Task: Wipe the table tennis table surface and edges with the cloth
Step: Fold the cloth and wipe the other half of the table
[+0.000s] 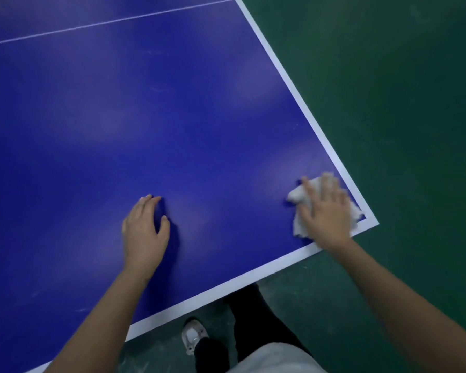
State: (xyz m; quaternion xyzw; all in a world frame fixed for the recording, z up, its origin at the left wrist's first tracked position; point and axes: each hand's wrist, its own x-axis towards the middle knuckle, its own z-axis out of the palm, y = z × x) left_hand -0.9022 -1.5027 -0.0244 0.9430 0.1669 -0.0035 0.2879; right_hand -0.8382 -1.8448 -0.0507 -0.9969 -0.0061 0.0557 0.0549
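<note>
The blue table tennis table [151, 125] fills most of the view, with white border lines along its right and near edges. A crumpled white cloth [297, 196] lies near the table's near right corner. My right hand [324, 211] presses flat on the cloth with straight, spread fingers. My left hand [144, 228] rests on the blue surface further left, fingertips touching the table and thumb apart, holding nothing.
The table corner [375, 223] lies just right of the cloth. A thin white centre line [105, 22] crosses the far surface. Green floor [388, 103] lies beyond the right edge. My legs and a white shoe [193, 336] stand below the near edge.
</note>
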